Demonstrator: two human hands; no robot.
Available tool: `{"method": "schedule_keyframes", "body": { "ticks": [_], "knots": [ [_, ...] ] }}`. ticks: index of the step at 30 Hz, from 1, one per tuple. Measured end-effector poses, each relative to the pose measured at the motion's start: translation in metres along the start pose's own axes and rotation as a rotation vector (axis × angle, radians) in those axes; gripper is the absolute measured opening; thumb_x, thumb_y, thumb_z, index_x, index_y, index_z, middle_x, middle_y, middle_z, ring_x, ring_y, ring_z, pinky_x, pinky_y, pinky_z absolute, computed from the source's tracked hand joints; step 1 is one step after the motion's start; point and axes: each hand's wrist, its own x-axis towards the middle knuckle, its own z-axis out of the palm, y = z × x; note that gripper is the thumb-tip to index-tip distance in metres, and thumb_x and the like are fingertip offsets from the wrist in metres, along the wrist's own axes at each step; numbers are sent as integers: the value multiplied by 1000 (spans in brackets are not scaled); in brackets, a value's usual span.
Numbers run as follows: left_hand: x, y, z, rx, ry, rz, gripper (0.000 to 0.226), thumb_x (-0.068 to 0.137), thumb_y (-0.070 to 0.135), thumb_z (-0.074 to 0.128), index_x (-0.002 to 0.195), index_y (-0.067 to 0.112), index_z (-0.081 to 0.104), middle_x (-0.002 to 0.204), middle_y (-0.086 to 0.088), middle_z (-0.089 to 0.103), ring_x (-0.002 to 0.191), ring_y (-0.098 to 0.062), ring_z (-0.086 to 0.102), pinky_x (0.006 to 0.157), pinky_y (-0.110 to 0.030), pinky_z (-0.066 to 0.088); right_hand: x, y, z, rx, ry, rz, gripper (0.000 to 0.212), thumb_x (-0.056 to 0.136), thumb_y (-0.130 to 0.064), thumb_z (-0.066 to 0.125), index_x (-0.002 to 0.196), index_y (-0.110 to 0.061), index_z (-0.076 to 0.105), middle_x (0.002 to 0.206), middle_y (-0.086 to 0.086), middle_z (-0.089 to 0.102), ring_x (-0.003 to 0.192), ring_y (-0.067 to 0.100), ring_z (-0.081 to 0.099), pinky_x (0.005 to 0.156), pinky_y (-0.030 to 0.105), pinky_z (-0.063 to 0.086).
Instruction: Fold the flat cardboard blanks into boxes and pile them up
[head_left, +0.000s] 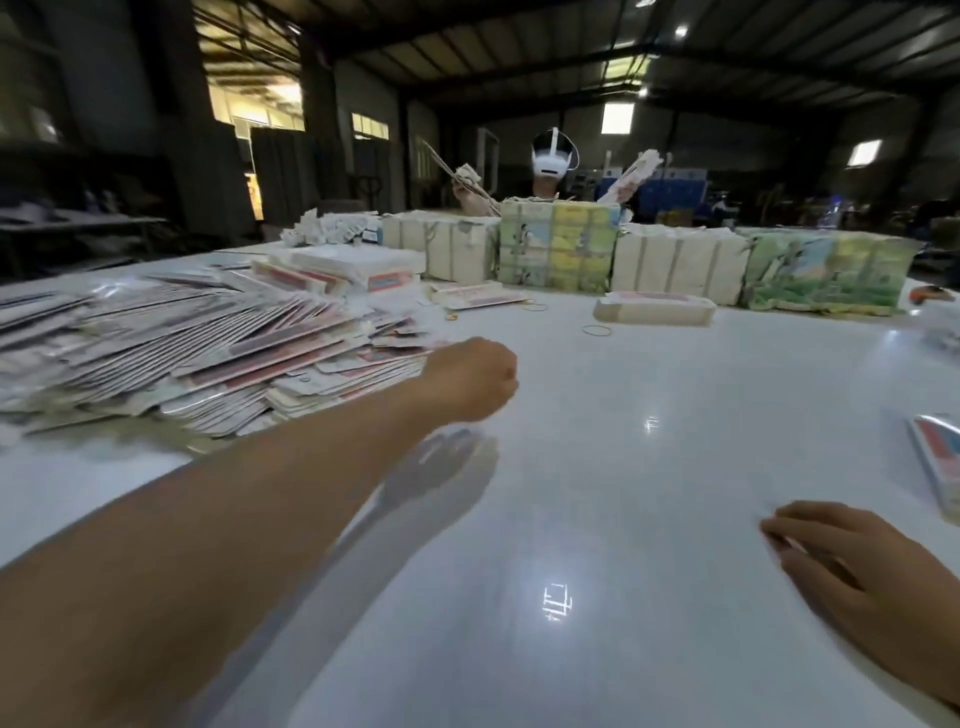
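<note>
The left hand (475, 376), clenched and holding nothing, hung beside the sprawling heap of flat printed cardboard blanks (197, 353) at the glossy white table's (597, 467) left edge; the right hand (852, 561) rested released near its right edge.

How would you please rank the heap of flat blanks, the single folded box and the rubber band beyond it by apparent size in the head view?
1. heap of flat blanks
2. folded box
3. rubber band

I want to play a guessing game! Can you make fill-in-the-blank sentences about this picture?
1. The left hand reaches toward the pile of flat ____.
2. The right hand holds ____.
3. The yellow rubber band lies on the white ____.

Missing words: cardboard blanks; nothing; table
</note>
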Motion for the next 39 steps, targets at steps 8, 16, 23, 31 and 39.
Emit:
{"method": "schedule_keyframes", "body": {
  "ticks": [8, 16, 23, 31, 39],
  "knots": [
    [-16, -208, -7, 188, 19, -718, 43, 90, 41, 48, 116, 7, 53, 118, -17, 55, 102, -35, 53, 81, -42, 48, 4, -1, -1, -6, -1, -34, 31, 76, -30, 55, 99, -20, 74, 101, -28, 53, 88, 17, 56, 82, 1, 28],
    [-14, -222, 6, 348, -78, -659, 24, 90, 19, 48, 105, 9, 63, 109, -15, 61, 95, -32, 57, 81, -39, 48, 5, -8, -2, -19, 30, -20, 29, 82, -30, 54, 101, -21, 73, 102, -29, 52, 96, 16, 54, 84, 31, 40],
    [-13, -150, -11, 407, 282, -548, 21, 92, 26, 52, 104, 10, 59, 84, -15, 53, 74, -31, 49, 59, -37, 43, 4, -16, -5, -36, -16, 24, 24, 89, -20, 60, 110, -21, 70, 111, -9, 59, 101, 10, 46, 87, 28, 36],
    [-55, 98, 8, 91, 560, 436, 34, 71, -8, 67, 105, -7, 66, 95, -22, 68, 81, -37, 65, 61, -43, 57, 8, -26, -28, 938, 121, 457, 29, 97, -42, 43, 97, -24, 65, 97, -1, 73, 90, 17, 68, 72, 25, 52],
    [-88, 162, 34, 83, 289, 536, 56, 83, 28, 67, 132, 6, 52, 128, -11, 58, 106, -27, 60, 84, -41, 53, -1, -24, -46, 1410, 144, 660, 7, 94, -2, 49, 93, -6, 54, 69, 10, 72, 49, 22, 65, 37, 25, 48]
  ]
}}
